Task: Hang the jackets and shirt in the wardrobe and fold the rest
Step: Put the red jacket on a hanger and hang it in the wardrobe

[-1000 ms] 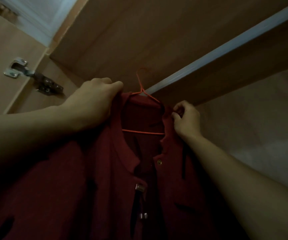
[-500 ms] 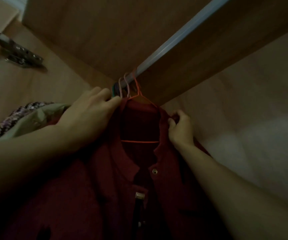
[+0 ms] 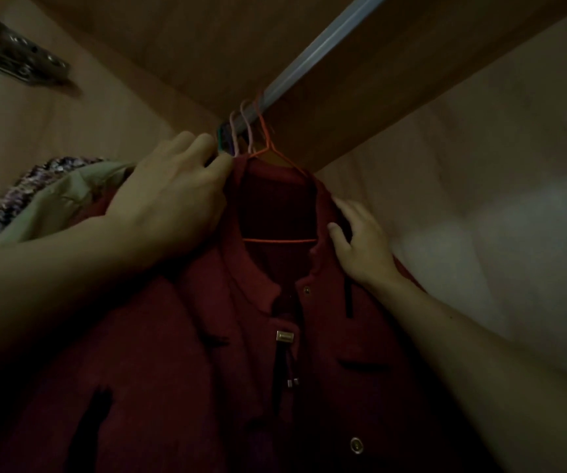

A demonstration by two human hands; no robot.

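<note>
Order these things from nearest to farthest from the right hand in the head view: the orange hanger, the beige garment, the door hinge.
From the right hand:
1. orange hanger, just to its left, inside the red jacket collar.
2. beige garment, further left, behind the left hand.
3. door hinge, at the far upper left.

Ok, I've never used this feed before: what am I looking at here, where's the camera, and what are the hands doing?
There is one view, from a camera worn on the person's head, tilted up into a wooden wardrobe. The pale bar across the top is the rail. A dark red jacket hangs from it on an orange wire hanger, beside other hangers. The left hand rests on the jacket's left shoulder by the collar; the right hand lies with loose fingers on the other shoulder. A beige garment hangs to the left. No robot is involved.
</note>
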